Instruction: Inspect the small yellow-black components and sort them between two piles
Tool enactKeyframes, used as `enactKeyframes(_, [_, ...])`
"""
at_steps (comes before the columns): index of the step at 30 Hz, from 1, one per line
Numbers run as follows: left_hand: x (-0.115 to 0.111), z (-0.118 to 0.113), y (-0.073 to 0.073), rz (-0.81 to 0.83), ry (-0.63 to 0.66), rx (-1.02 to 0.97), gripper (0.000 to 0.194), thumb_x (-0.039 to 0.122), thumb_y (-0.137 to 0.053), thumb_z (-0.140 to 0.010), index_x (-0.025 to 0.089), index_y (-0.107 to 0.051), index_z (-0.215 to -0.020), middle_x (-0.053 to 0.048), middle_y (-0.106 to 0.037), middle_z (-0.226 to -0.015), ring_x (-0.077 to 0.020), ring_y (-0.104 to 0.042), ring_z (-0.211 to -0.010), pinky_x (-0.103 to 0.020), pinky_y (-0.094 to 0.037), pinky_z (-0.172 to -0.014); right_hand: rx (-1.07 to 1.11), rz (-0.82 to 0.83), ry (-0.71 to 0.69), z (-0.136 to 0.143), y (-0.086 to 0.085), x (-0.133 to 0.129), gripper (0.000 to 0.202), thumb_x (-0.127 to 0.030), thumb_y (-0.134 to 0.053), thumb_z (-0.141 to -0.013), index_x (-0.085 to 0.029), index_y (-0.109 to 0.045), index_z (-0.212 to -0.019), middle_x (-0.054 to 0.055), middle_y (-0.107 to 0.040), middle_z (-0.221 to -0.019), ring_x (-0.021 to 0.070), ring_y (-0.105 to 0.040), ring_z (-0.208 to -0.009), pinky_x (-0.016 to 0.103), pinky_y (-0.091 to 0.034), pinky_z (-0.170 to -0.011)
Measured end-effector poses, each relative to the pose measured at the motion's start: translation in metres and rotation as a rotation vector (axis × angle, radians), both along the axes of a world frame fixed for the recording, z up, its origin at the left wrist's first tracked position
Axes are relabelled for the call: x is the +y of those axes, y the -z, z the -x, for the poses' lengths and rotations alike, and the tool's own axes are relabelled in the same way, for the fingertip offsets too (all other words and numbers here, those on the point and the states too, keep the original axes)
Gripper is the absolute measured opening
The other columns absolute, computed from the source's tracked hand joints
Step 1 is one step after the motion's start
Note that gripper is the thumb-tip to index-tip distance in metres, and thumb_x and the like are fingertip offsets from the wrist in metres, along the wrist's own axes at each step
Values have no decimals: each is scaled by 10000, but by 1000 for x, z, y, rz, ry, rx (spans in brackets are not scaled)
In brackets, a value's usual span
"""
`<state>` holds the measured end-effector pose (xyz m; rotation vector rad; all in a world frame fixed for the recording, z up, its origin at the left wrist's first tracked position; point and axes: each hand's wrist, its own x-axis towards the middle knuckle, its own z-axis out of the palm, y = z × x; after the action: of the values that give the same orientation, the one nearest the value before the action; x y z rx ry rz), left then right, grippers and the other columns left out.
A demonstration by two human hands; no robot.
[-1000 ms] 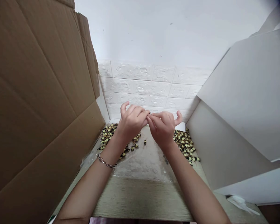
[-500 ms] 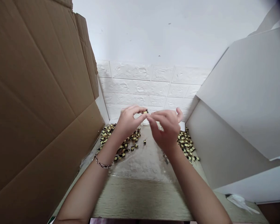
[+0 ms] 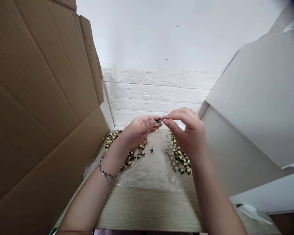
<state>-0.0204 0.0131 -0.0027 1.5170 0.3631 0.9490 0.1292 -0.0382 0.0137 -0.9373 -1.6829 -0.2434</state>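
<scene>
My left hand pinches a small transformer between thumb and fingers, above the middle of the table. The part has a yellow-wrapped middle, black ends and thin copper leads hanging below it. Close on its right, the thumb and index finger of my right hand come together at a fine wire lead, which is barely visible. Beneath my left wrist spreads a pile of similar transformers. Another heap of transformers lies under my right hand, partly hidden by it. One single transformer sits between the piles.
A clear plastic sheet covers part of the wooden table. Tall cardboard stands on the left and white panels on the right. Behind is a white brick-patterned wall. A white plastic scrap lies at the right.
My left hand has turned, bringing the transformer's black end into view. My right hand has shifted right and rolled over, uncovering more of the right pile; its fingertips stay beside the part.
</scene>
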Motion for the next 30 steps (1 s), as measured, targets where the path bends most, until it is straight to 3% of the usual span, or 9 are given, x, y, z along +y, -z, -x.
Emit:
enactKeyframes(5, [-3, 0, -1, -18, 27, -5, 321, 387, -561, -719, 182, -608, -960, -62, -597, -967, -156, -515, -919, -302, -397, -826, -61, -49, 88, 2, 0, -5, 31, -284, -600, -749, -261, -621, -741, -57, -604, -748, 97, -560, -732, 397, -168, -973])
enactKeyframes(11, [-5, 0, -2, -36, 3, 0, 254, 376, -559, -719, 183, -625, -871, -51, -602, -870, -136, -516, -828, -282, -406, -781, -138, -108, 138, 2, 2, -5, 99, -296, -537, -795, -258, -612, -742, -52, -616, -741, 101, -560, -724, 392, -154, -978])
enactKeyframes(20, [-6, -1, -3, -81, -26, -9, 258, 386, -560, -723, 193, -633, -877, -50, -631, -895, -162, -537, -922, -314, -395, -848, -183, -162, 191, 3, 5, -3, 113, -283, -514, -807, -265, -617, -765, -48, -617, -737, 99, -562, -707, 401, -153, -981])
enactKeyframes(26, [-6, 0, -5, -182, -93, 37, 209, 343, -530, -754, 193, -640, -850, -36, -642, -837, -128, -555, -803, -287, -427, -786, -183, -172, 178, 3, 6, -2, 96, -260, -522, -802, -259, -612, -768, -53, -616, -733, 96, -560, -705, 398, -156, -978])
enactKeyframes(30, [-6, 2, -5, -330, -143, 151, 251, 335, -444, -805, 190, -627, -897, -42, -646, -856, -139, -572, -834, -304, -436, -789, -196, -141, 168, 3, 5, -2, 91, -260, -532, -798, -256, -614, -759, -58, -613, -723, 90, -560, -706, 396, -155, -976])
